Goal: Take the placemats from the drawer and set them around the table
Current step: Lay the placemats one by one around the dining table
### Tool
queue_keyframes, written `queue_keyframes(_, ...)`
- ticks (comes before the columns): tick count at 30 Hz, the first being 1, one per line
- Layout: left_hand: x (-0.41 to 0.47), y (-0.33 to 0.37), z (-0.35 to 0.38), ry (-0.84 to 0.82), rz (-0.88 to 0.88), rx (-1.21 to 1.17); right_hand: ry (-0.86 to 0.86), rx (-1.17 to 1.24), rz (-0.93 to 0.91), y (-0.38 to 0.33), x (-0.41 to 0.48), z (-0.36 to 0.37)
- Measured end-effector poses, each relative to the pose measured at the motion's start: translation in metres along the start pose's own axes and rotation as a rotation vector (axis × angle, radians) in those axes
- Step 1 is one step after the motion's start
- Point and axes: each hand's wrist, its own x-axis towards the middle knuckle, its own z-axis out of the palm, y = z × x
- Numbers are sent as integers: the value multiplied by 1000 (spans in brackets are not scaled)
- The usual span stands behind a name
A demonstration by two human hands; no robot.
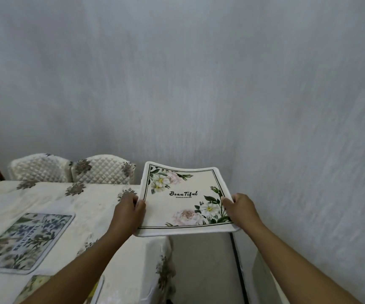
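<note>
Nearest the camera, a yellowish mat [45, 284] showed partly at the table's [115, 255] near edge, with a blue-green mat [27, 241] lying flat just beyond it. Past these, the left hand [127, 212] and right hand [242, 208] each pinched a side edge of a white floral mat [183, 202], held sagging in the air over the table's right corner. Two chairs [72, 168] stood behind. Placing was seemingly under way; the next move called for lowering it flat onto a free spot.
</note>
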Motion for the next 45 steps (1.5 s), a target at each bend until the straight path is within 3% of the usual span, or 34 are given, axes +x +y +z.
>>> queue_keyframes(16,254,-20,68,96,-147,14,-158,35,-62,-53,289,104)
queue_keyframes(30,389,6,150,379,-415,32,-437,56,-284,-96,555,183)
queue_keyframes(36,419,4,158,503,-556,37,-570,34,-409,-138,621,224)
queue_keyframes(45,489,-66,140,683,-665,57,-710,55,-529,-217,674,326)
